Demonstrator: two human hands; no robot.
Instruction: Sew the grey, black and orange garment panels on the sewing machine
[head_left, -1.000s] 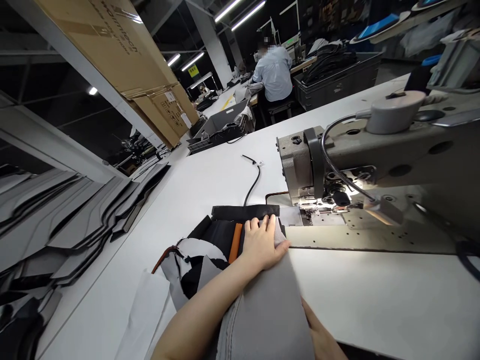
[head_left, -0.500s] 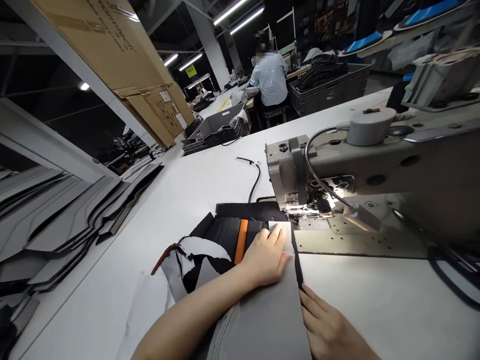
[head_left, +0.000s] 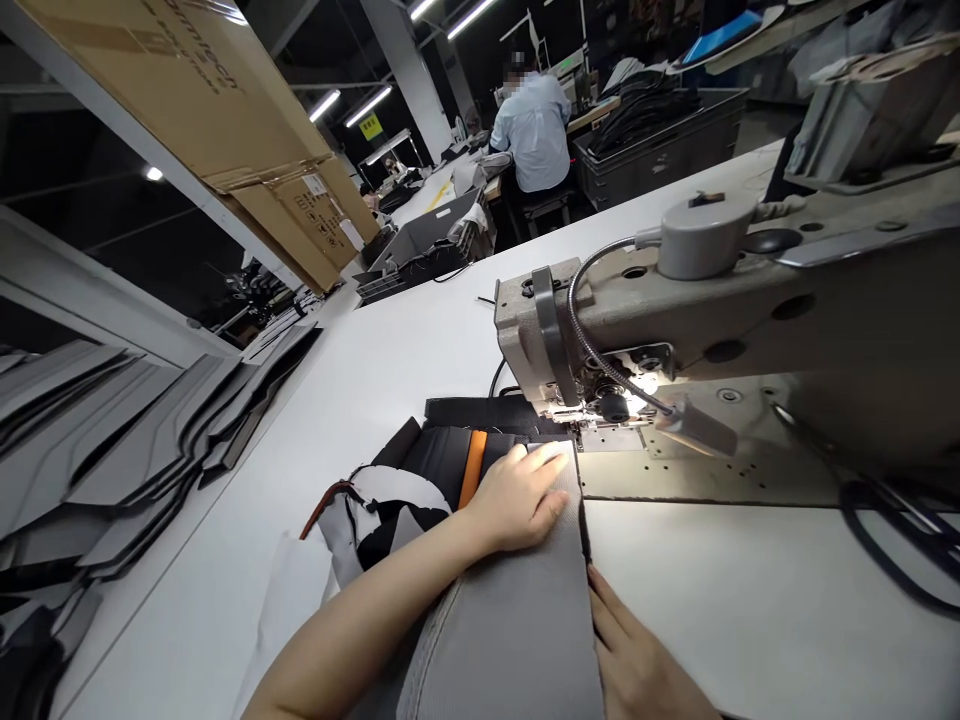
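Note:
My left hand [head_left: 517, 497] lies flat with fingers stretched out on a grey fabric piece [head_left: 517, 620], pressing its far end toward the needle area of an industrial sewing machine [head_left: 720, 320]. To the left of that hand lies black fabric with an orange strip [head_left: 472, 468] and white patches. My right hand [head_left: 637, 660] rests at the fabric's right edge near the bottom of the view, fingers extended along the edge and touching it.
A white table [head_left: 750, 580] carries the machine. Stacks of cut grey panels [head_left: 135, 440] lie at the left. Cardboard boxes [head_left: 225, 110] sit on a shelf above. A black cable [head_left: 495, 375] runs behind the machine head. Another person in a light blue shirt [head_left: 534, 125] sits far back.
The view has shifted, so the machine sits more to the left. The grey fabric and my left hand have moved closer to the needle. My right hand has come into view along the edge.

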